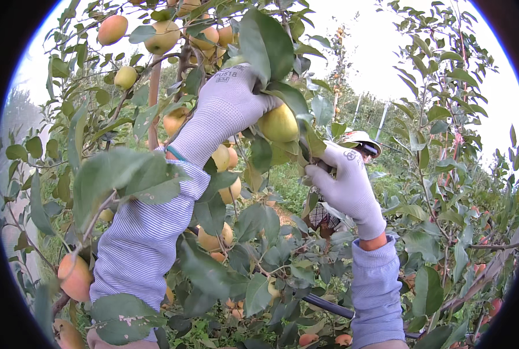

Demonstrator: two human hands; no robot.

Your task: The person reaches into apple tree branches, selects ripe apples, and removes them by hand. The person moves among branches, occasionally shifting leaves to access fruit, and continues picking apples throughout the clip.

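Note:
My left hand (237,94), in a pale knit work glove, reaches up into an apple tree. Its curled fingers are mostly hidden by large green leaves (270,46), so what they hold is unclear. Against the side of that hand hangs a yellow-green apple (279,124). Lower and to the right, my gloved right hand (349,181) pinches a bunch of leaves (310,138) between thumb and fingers, beside the same apple. Both forearms wear blue-and-white striped sleeves.
Ripening apples (112,30) hang at upper left, with another (74,277) near my left sleeve. A wooden stake (153,104) stands behind the branches. A person in a hat (361,138) is beyond the foliage. A dark hose (329,305) crosses below.

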